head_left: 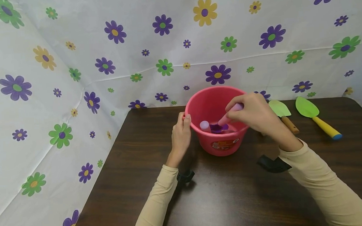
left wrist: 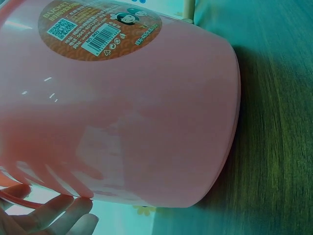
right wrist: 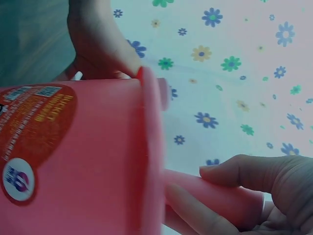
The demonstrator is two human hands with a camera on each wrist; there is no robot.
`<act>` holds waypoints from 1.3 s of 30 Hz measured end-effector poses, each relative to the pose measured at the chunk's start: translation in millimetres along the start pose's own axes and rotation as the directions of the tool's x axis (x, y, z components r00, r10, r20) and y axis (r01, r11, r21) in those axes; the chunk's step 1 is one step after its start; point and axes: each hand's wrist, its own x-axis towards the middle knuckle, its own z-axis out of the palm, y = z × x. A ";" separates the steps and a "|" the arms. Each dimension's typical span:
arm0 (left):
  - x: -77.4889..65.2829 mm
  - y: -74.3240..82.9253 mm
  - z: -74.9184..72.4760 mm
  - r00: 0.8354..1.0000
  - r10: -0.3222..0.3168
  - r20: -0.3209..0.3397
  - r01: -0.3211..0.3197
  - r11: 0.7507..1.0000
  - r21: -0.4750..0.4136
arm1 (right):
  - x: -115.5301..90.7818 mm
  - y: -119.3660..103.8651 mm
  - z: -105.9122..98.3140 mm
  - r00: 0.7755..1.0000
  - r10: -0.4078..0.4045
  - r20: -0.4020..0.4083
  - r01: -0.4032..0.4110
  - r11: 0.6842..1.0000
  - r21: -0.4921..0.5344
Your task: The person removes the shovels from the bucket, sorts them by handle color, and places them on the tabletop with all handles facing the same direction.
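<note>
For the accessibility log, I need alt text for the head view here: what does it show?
A person's right hand holds a pink-handled tool down inside a red bucket on a dark wooden table, while the left hand grips the bucket's rim. Two green trowels lie to the right, before a flowered backdrop.

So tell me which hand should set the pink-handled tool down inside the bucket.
Right. The right hand already grips the pink-handled tool, tilted over the rim into the red bucket. The left hand holds the bucket's rim, probably steadying it.
</note>
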 end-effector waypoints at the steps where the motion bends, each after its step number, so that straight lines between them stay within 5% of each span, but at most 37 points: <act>1: -0.1 -0.1 -0.1 1.000 0.000 0.001 0.000 1.000 -0.002 | -1.4 -0.7 -1.8 1.000 -0.003 -0.016 0.003 1.000 0.004; 24: -0.5 -1.5 0.3 1.000 0.006 -0.003 -0.006 1.000 -0.001 | -40.3 6.1 -31.7 0.973 0.014 -0.231 -0.012 1.000 0.010; 31: -0.7 0.0 0.4 1.000 0.002 0.007 -0.002 1.000 -0.014 | -55.2 9.7 -41.7 0.930 -0.045 -0.365 0.027 0.998 -0.052; 39: -0.9 -1.4 0.7 1.000 -0.008 0.011 0.008 1.000 -0.028 | -71.2 9.8 -50.7 0.889 0.000 -0.458 -0.014 1.000 -0.026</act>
